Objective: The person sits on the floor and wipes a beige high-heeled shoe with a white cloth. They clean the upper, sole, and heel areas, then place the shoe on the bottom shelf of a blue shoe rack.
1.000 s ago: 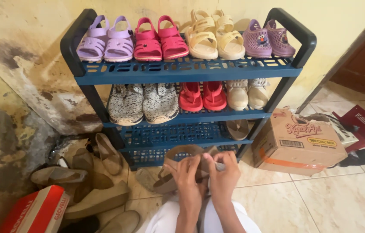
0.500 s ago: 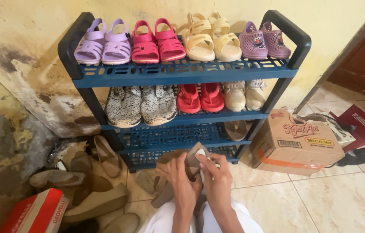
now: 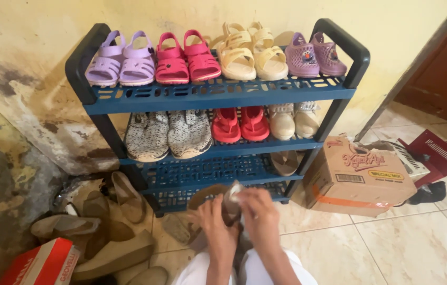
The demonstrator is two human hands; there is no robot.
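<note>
The blue shoe rack fills most of the view, standing against a stained yellow wall, with small sandals in lilac, pink, cream and purple on its top shelf, knitted grey shoes, red sandals and beige shoes on the second, and one tan sandal on the third. Its nearly bare lower shelves lie just behind the hands, so a careless jerk of the elbows could knock the frame and shake the top pairs loose. To the right a cardboard box sits on the tiled floor; to the left a loose heap of beige shoes and a red shoebox crowd the knee, where a dropped shoe could slide in among look-alikes. The brown sandal is held above the lap, just in front of the rack's lowest shelf, its sole turned partly upward. The left hand is closed around its underside, fingers curled, wrist bent up. The right hand presses a small pale cloth or wipe to the sandal's upper edge, fingers bunched; whether it also grips the shoe I cannot tell. With the grip so near one end, hard rubbing might twist the sandal out of the left hand.
</note>
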